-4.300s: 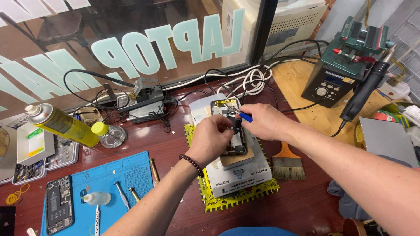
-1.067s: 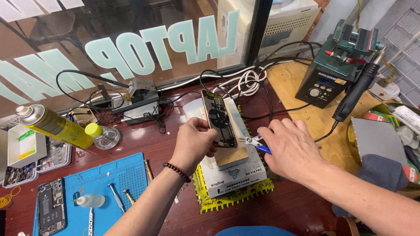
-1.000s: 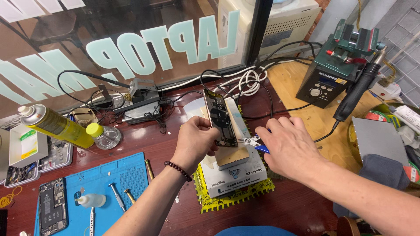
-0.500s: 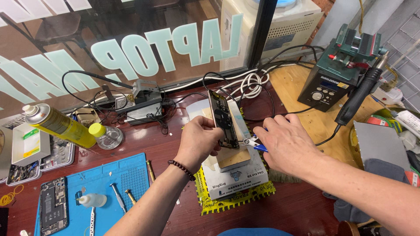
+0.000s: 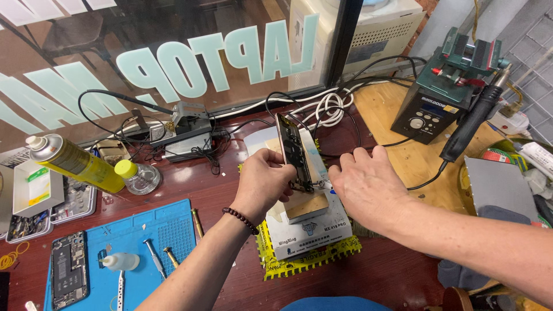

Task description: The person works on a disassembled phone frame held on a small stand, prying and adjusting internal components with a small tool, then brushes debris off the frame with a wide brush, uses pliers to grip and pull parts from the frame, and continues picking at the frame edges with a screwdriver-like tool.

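My left hand [image 5: 268, 184] grips an opened phone [image 5: 291, 151] by its lower end and holds it tilted up on its long edge, inner parts facing left. It hovers over a white heating pad [image 5: 314, 227] that lies on a yellow mat [image 5: 311, 262]. A tan block [image 5: 308, 206] rests on the pad under the phone. My right hand [image 5: 368, 187] is just right of the phone, fingers curled around a small tool [image 5: 324, 185] whose tip touches the phone's lower edge. Most of the tool is hidden in the hand.
To the left lie a blue work mat [image 5: 138, 236] with screwdrivers, a dropper bottle [image 5: 120, 262] and a second opened phone [image 5: 68, 269]. A yellow spray can [image 5: 75, 164], a small bottle [image 5: 137, 174] and a parts tray [image 5: 34, 193] stand further left. A soldering station [image 5: 429, 109], hot-air handle [image 5: 473, 124] and cables [image 5: 328, 108] crowd the right.
The phone lay flat on the pad under both hands; my left hand has since lifted it onto its edge. My right hand has moved to its lower right side with the tool.
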The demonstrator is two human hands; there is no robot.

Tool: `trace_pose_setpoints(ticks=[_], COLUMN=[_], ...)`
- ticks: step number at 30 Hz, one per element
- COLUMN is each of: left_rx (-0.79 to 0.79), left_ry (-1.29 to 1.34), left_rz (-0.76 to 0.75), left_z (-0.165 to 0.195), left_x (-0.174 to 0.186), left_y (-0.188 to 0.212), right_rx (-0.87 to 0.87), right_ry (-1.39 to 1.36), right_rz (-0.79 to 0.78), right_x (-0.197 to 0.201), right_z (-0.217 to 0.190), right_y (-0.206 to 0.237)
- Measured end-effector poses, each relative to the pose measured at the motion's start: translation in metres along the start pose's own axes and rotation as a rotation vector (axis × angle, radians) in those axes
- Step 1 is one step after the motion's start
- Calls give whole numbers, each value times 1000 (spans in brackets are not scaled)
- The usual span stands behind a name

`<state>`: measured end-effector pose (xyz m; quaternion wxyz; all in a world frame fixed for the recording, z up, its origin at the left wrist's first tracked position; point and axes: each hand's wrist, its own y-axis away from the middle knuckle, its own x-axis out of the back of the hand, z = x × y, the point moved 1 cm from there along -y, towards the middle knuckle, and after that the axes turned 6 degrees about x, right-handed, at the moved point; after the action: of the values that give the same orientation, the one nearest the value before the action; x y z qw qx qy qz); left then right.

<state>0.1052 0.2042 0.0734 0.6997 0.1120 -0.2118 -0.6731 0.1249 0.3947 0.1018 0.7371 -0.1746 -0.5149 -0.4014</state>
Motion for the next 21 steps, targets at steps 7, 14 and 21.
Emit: trace_pose_setpoints(ticks=[7,14,21], left_rx=[-5,14,26], left_ry=[2,-58,-84], left_rz=[11,47,29], left_z=[-6,-13,-16], left_x=[4,8,14], left_y=[-1,-9,-14], right_rx=[-43,-225,-328], right_ry=[-272,-626,-933], right_rz=[-33,-176,-329], right_x=[-11,-13,-30], right_z=[11,14,19], right_y=[-4,-7,-15])
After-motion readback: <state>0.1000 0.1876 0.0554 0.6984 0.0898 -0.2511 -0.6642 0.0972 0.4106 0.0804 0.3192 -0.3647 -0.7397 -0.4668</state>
